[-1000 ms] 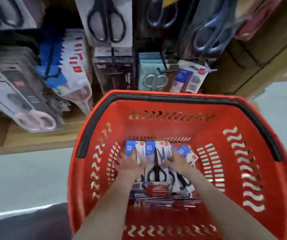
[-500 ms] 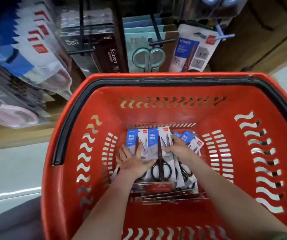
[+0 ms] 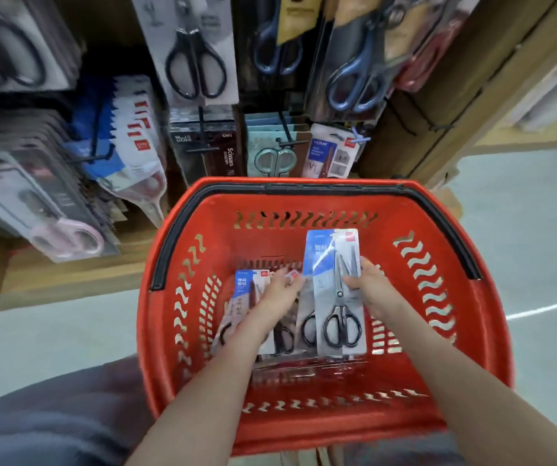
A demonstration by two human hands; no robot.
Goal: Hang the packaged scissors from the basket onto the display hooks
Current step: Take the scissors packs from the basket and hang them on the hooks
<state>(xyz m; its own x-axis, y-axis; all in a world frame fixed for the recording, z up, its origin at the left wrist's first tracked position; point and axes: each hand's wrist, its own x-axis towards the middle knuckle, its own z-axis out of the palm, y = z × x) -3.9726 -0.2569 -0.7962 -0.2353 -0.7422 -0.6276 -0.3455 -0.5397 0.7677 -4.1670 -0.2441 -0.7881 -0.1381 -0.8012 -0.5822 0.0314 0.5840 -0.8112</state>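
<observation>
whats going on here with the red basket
A person is restocking scissors in a shop. Their right hand grips one pack of scissors by its edge, held up above the rest in the red basket. The left hand rests flat on the other packs lying in the basket. The display hooks ahead already carry many packs; this one is not yet hung.

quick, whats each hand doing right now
Left hand: open, fingers resting on the packs in the basket.
Right hand: holding a scissors pack.
</observation>
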